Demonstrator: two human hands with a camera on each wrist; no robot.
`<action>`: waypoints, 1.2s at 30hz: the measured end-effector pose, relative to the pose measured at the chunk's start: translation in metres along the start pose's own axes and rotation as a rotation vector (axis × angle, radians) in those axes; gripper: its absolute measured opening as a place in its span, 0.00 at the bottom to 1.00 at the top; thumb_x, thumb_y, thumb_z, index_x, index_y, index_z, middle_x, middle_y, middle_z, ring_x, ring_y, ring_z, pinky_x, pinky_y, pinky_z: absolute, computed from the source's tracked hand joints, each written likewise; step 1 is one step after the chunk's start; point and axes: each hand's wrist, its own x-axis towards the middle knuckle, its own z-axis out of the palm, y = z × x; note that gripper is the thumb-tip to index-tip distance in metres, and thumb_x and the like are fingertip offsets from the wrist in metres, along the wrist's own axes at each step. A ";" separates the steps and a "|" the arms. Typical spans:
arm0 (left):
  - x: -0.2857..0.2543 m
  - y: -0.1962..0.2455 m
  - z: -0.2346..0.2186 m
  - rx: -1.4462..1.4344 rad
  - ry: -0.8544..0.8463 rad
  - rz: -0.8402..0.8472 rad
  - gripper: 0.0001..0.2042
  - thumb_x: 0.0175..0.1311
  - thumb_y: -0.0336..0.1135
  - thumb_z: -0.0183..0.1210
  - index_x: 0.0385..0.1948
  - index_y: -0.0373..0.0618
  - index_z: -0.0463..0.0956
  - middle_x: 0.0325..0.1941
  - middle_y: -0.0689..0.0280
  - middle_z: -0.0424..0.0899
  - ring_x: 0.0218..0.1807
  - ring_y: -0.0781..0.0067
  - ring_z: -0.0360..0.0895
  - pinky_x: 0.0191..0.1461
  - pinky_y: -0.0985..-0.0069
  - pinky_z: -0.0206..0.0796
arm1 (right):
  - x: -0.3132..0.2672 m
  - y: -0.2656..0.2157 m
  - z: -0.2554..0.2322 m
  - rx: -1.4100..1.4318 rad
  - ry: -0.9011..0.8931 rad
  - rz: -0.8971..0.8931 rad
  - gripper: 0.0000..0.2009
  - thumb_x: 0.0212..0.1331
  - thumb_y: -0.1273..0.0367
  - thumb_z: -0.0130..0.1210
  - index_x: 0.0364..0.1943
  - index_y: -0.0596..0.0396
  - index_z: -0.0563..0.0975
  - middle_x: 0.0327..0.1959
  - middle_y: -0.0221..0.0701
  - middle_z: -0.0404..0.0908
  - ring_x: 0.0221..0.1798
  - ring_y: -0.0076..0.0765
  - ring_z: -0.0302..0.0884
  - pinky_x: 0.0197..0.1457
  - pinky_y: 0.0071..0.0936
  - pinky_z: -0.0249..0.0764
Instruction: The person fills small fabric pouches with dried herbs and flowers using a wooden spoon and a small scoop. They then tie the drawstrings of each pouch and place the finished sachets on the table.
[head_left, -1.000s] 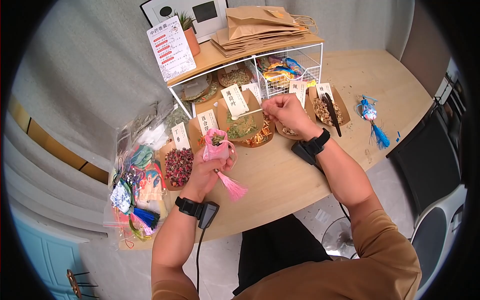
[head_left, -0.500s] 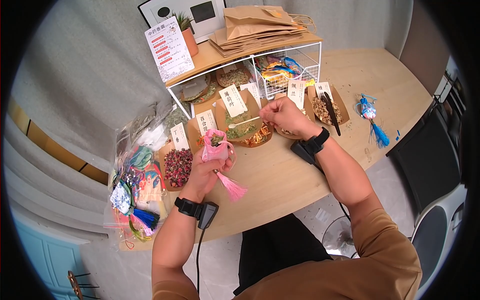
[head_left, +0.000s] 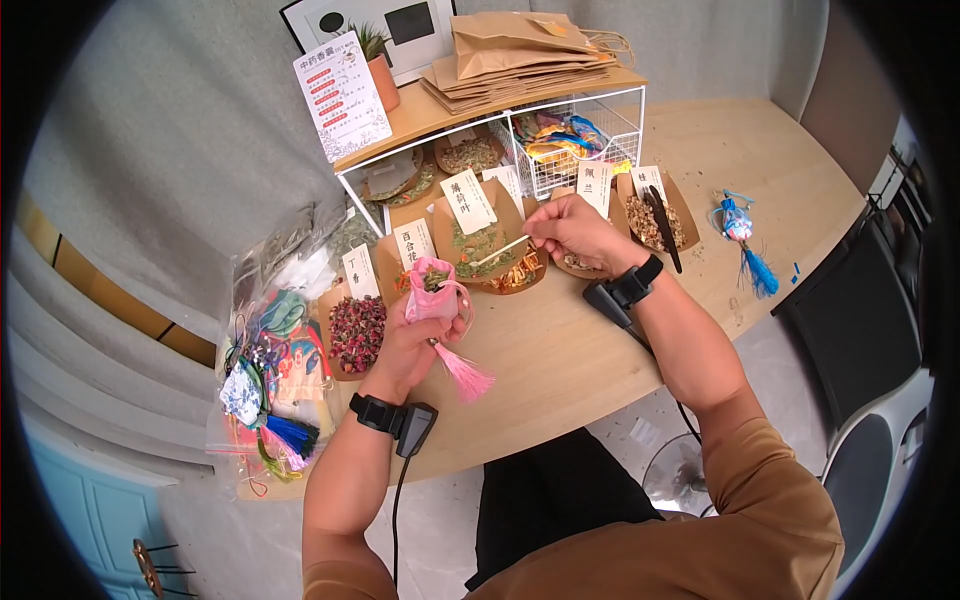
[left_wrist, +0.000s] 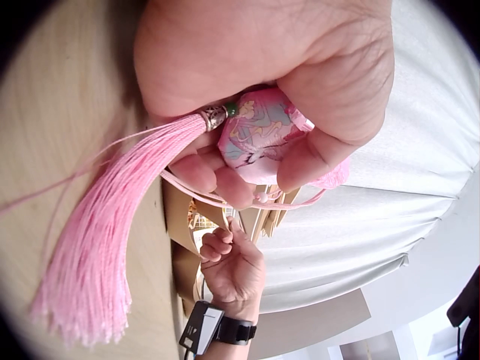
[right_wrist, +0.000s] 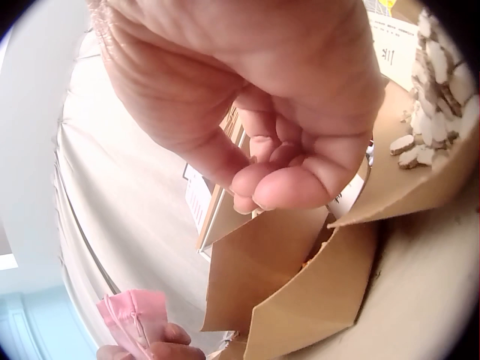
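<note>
My left hand [head_left: 408, 348] grips a small pink pouch [head_left: 432, 300] with its mouth upward and green leafy bits at the opening; a pink tassel [head_left: 463, 372] hangs below. In the left wrist view the fingers curl round the patterned pouch [left_wrist: 262, 139]. My right hand [head_left: 578, 232] pinches the end of a thin pale spoon [head_left: 507, 251], whose tip lies at the green leaves [head_left: 482, 246] in a brown paper tray. In the right wrist view the thumb and fingertips [right_wrist: 281, 187] meet, and the spoon is mostly hidden.
Trays of rosebuds [head_left: 357, 335], orange-brown pieces [head_left: 522, 270] and pale chips [head_left: 655, 222] line the table, with a black utensil [head_left: 664, 229] on the last. Behind stands a shelf [head_left: 430, 120] with paper bags [head_left: 520, 50]. A blue tasselled pouch [head_left: 738, 225] lies right, bagged pouches [head_left: 290, 350] left.
The spoon's tip has moved down into the green leaves and then slightly right, as my right hand shifted and tilted it. My left hand and the pink pouch have hardly moved.
</note>
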 end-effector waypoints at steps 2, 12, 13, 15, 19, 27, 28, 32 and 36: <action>0.000 0.000 0.000 0.000 0.000 0.002 0.18 0.51 0.23 0.57 0.47 0.38 0.73 0.47 0.62 0.78 0.38 0.77 0.78 0.39 0.79 0.68 | 0.000 0.000 0.002 0.038 -0.004 0.008 0.09 0.59 0.73 0.59 0.22 0.58 0.78 0.18 0.25 0.77 0.17 0.15 0.69 0.18 0.13 0.66; 0.000 0.001 0.008 0.000 0.029 0.045 0.16 0.53 0.25 0.59 0.45 0.34 0.73 0.33 0.61 0.81 0.34 0.74 0.79 0.37 0.80 0.68 | 0.000 -0.001 0.000 0.147 -0.012 0.085 0.05 0.59 0.74 0.59 0.27 0.60 0.78 0.19 0.26 0.78 0.17 0.15 0.70 0.19 0.12 0.68; 0.000 0.002 0.007 0.002 0.026 0.042 0.16 0.53 0.25 0.59 0.45 0.34 0.73 0.33 0.60 0.81 0.34 0.74 0.79 0.37 0.80 0.68 | 0.000 -0.002 0.000 0.157 -0.014 0.089 0.05 0.59 0.74 0.59 0.27 0.60 0.78 0.20 0.26 0.78 0.17 0.15 0.71 0.19 0.11 0.69; 0.000 0.002 0.006 0.006 0.021 0.036 0.15 0.54 0.26 0.59 0.45 0.34 0.73 0.33 0.60 0.81 0.34 0.74 0.78 0.37 0.81 0.68 | -0.001 -0.003 0.001 0.181 -0.010 0.096 0.04 0.59 0.74 0.59 0.28 0.60 0.78 0.20 0.26 0.78 0.17 0.15 0.71 0.19 0.11 0.69; 0.000 0.001 0.005 0.010 0.005 0.038 0.15 0.54 0.26 0.59 0.44 0.34 0.74 0.34 0.60 0.81 0.34 0.75 0.78 0.36 0.81 0.68 | -0.003 -0.006 0.002 0.223 0.024 0.100 0.03 0.59 0.74 0.58 0.29 0.59 0.78 0.21 0.26 0.79 0.19 0.15 0.73 0.19 0.12 0.70; 0.000 0.003 0.009 0.028 -0.004 -0.009 0.16 0.55 0.27 0.60 0.46 0.35 0.74 0.38 0.63 0.81 0.34 0.75 0.78 0.35 0.81 0.68 | -0.003 -0.007 -0.001 0.302 0.061 0.027 0.03 0.60 0.74 0.58 0.32 0.59 0.80 0.23 0.25 0.80 0.21 0.14 0.74 0.23 0.12 0.74; 0.000 0.003 0.008 0.025 -0.013 -0.013 0.16 0.55 0.27 0.60 0.46 0.35 0.74 0.38 0.63 0.80 0.35 0.75 0.78 0.35 0.81 0.68 | -0.004 -0.008 -0.002 0.325 0.055 0.015 0.03 0.60 0.74 0.57 0.33 0.59 0.80 0.23 0.25 0.80 0.21 0.13 0.74 0.23 0.12 0.74; 0.000 0.002 0.009 0.034 -0.010 -0.026 0.16 0.55 0.27 0.60 0.47 0.36 0.74 0.40 0.63 0.80 0.35 0.75 0.78 0.35 0.81 0.69 | -0.006 -0.011 -0.003 0.422 -0.023 -0.045 0.03 0.61 0.74 0.57 0.34 0.59 0.80 0.23 0.24 0.80 0.21 0.14 0.74 0.23 0.12 0.74; 0.000 0.001 0.007 0.046 -0.016 -0.033 0.18 0.55 0.27 0.60 0.49 0.36 0.72 0.43 0.62 0.80 0.36 0.75 0.78 0.35 0.81 0.69 | -0.013 -0.019 0.002 0.422 -0.097 -0.059 0.03 0.62 0.74 0.56 0.34 0.60 0.80 0.24 0.25 0.80 0.22 0.14 0.74 0.24 0.13 0.75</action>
